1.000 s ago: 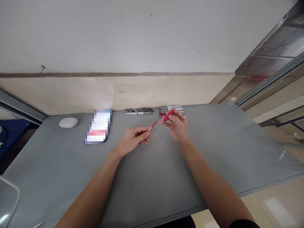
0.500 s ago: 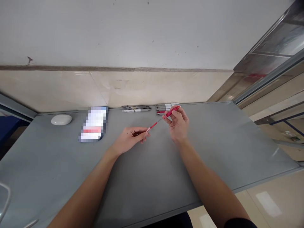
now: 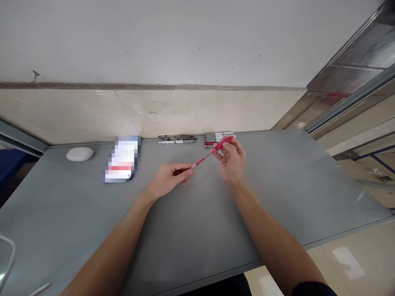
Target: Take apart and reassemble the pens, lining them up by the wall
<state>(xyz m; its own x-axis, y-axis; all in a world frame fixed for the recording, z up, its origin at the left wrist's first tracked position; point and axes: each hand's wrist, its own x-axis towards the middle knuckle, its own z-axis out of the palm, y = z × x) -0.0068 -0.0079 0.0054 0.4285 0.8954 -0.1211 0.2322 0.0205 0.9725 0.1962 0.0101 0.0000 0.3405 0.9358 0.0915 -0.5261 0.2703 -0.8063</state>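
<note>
My left hand (image 3: 173,177) pinches the lower-left end of a red pen refill (image 3: 200,161) between thumb and fingers. The refill's silvery upper end meets the front of a red pen barrel (image 3: 222,144); whether it sits inside the opening I cannot tell. My right hand (image 3: 232,160) is closed around that barrel, which slants up to the right. Both hands are above the grey table (image 3: 197,230). Behind the right hand lies a row of pens (image 3: 216,136), white and grey with a red one in front, partly covered by the fingers.
More pens (image 3: 177,139), dark and white, lie along the back edge, left of the other row. At the left are a phone with a blurred screen (image 3: 121,158) and a white computer mouse (image 3: 79,154). A tiled wall (image 3: 197,111) borders the table's back.
The view has shifted very slightly. Both hands keep nearly the same pose, with the refill and barrel still in line; no hold has changed.
</note>
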